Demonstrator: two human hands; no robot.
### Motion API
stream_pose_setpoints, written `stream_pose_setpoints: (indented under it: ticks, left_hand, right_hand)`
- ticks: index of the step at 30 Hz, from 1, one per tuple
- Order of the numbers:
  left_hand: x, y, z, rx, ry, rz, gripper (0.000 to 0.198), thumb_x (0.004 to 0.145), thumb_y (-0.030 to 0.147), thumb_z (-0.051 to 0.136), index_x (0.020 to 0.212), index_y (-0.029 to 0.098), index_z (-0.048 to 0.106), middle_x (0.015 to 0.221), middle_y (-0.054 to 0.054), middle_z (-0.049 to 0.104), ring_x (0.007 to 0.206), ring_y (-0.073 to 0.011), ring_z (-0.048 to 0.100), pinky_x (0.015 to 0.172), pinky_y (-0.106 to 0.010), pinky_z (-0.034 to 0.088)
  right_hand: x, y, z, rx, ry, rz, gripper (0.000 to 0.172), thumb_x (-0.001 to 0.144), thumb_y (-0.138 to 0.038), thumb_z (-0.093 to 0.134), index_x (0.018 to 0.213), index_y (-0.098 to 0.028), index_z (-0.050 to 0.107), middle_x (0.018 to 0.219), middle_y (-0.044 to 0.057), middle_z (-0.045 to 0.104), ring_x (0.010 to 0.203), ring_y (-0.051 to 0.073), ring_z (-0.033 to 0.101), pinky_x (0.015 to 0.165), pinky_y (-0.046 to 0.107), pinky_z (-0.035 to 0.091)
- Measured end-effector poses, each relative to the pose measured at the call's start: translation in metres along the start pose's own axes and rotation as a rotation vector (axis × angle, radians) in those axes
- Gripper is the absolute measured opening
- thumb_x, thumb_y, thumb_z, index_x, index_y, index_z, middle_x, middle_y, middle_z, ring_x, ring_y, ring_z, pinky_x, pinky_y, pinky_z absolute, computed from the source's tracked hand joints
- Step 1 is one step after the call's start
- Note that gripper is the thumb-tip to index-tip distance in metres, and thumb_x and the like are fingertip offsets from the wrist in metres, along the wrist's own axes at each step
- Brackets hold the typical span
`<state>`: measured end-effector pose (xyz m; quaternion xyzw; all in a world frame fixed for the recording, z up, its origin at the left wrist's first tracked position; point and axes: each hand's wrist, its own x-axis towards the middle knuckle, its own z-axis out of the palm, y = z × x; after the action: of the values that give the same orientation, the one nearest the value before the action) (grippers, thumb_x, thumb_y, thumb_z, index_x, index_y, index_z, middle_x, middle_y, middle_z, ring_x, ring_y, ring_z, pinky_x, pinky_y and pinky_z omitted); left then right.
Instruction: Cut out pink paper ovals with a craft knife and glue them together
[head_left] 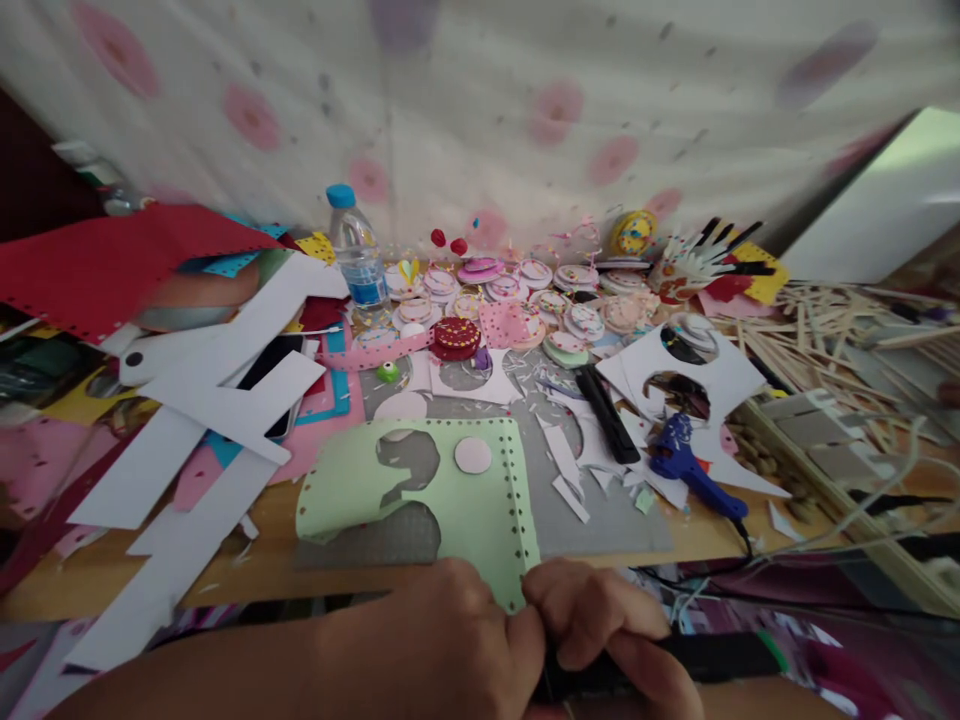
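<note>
My left hand (457,645) is closed at the bottom centre, against my right hand (600,625). Both hands are wrapped round a black object (720,655) with a green edge at its right end; the rest of it is hidden by my fingers. Just beyond the hands lies a light green sheet (480,520) with round cut-outs and a row of small holes, its left side curled up. A pale round disc (473,456) rests on that sheet. Under it is a grey mat (600,525).
A blue glue gun (694,470), a black cutter (609,415) and white paper offcuts (720,395) lie right. Decorated discs (456,340) and a water bottle (358,255) stand behind. White strips (172,460) overlap at left. Wooden sticks (832,330) fill the far right.
</note>
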<state>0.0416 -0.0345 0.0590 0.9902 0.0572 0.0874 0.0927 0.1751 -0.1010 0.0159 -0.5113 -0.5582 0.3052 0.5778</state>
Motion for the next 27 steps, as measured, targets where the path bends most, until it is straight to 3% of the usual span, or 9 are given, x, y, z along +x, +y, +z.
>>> stream_pose_setpoints:
  ticks: [3,4,5,9,13,16,21,24,27]
  left_hand:
    - [-0.001,-0.005,0.009,-0.044,-0.045,0.019,0.033,0.096,0.039,0.043,0.082,0.017,0.062,0.059,-0.001,0.058,0.041,-0.0186,0.049,0.033,-0.039,0.031]
    - [-0.001,-0.01,0.011,-0.07,-0.056,-0.019,0.033,0.096,0.039,0.042,0.083,0.017,0.062,0.061,-0.002,0.061,0.043,-0.019,0.052,0.035,-0.038,0.033]
    - [-0.001,-0.016,0.013,-0.103,-0.064,-0.091,0.033,0.096,0.04,0.042,0.085,0.016,0.061,0.063,-0.003,0.063,0.046,-0.0196,0.055,0.038,-0.037,0.037]
    - [0.003,-0.05,0.017,-0.265,-0.019,-0.516,0.034,0.094,0.047,0.045,0.098,0.016,0.058,0.083,-0.007,0.069,0.075,-0.024,0.066,0.065,-0.036,0.05]
    - [0.01,-0.08,0.032,-0.199,0.149,-0.713,0.06,0.074,0.057,0.069,0.115,0.016,0.054,0.112,-0.013,0.061,0.106,-0.0314,0.057,0.089,-0.044,0.046]
    - [0.013,-0.093,0.056,-0.187,0.132,-0.76,0.052,0.076,0.043,0.073,0.115,0.015,0.054,0.117,-0.014,0.058,0.109,-0.0328,0.054,0.092,-0.047,0.044]
    - [0.016,-0.095,0.075,-0.245,0.194,-0.814,0.021,0.081,0.026,0.068,0.097,0.018,0.056,0.103,-0.009,0.061,0.1,-0.0292,0.057,0.087,-0.046,0.047]
    - [0.012,-0.083,0.062,-0.301,0.287,-0.834,0.025,0.081,0.022,0.065,0.102,0.021,0.052,0.104,-0.008,0.061,0.101,-0.0263,0.059,0.088,-0.042,0.05]
    - [-0.007,-0.065,0.038,-0.34,0.394,-0.855,0.038,0.082,0.029,0.064,0.115,0.026,0.046,0.111,-0.006,0.063,0.102,-0.0241,0.062,0.085,-0.036,0.055]
  right_hand:
    - [0.009,0.007,-0.005,0.292,0.177,0.088,0.041,0.086,-0.053,0.033,0.056,-0.03,0.05,0.043,0.002,0.04,0.043,0.024,0.046,0.045,0.039,0.041]
    - [0.016,0.011,-0.007,0.273,0.114,0.119,0.041,0.084,-0.055,0.037,0.055,-0.03,0.051,0.045,0.002,0.044,0.045,0.024,0.048,0.045,0.038,0.042]
    - [0.025,0.016,-0.01,0.245,-0.108,0.199,0.04,0.082,-0.057,0.042,0.056,-0.029,0.052,0.048,0.002,0.049,0.047,0.023,0.051,0.046,0.037,0.044]
    - [0.068,0.037,-0.024,0.188,-0.194,0.316,0.031,0.088,-0.039,0.044,0.064,-0.024,0.056,0.051,-0.002,0.046,0.036,0.015,0.037,0.035,0.028,0.03]
    - [0.099,0.049,-0.05,-0.123,-0.164,0.21,0.034,0.088,-0.036,0.04,0.059,-0.022,0.051,0.058,0.001,0.05,0.054,0.017,0.049,0.049,0.028,0.041]
    - [0.114,0.061,-0.068,-0.341,-0.178,0.18,0.04,0.091,-0.038,0.042,0.054,-0.023,0.044,0.049,-0.001,0.046,0.048,0.016,0.047,0.047,0.028,0.039]
    - [0.142,0.093,-0.08,-0.594,-0.089,0.125,0.026,0.083,-0.044,0.058,0.073,-0.022,0.05,0.053,-0.003,0.049,0.047,0.016,0.046,0.046,0.027,0.036]
    - [0.154,0.104,-0.076,-0.705,-0.04,0.026,0.025,0.085,-0.041,0.056,0.094,-0.018,0.053,0.078,0.008,0.059,0.07,0.026,0.057,0.065,0.038,0.045]
    - [0.153,0.102,-0.066,-0.738,-0.088,-0.107,0.029,0.088,-0.034,0.052,0.11,-0.015,0.052,0.104,0.017,0.058,0.1,0.032,0.054,0.086,0.048,0.042]
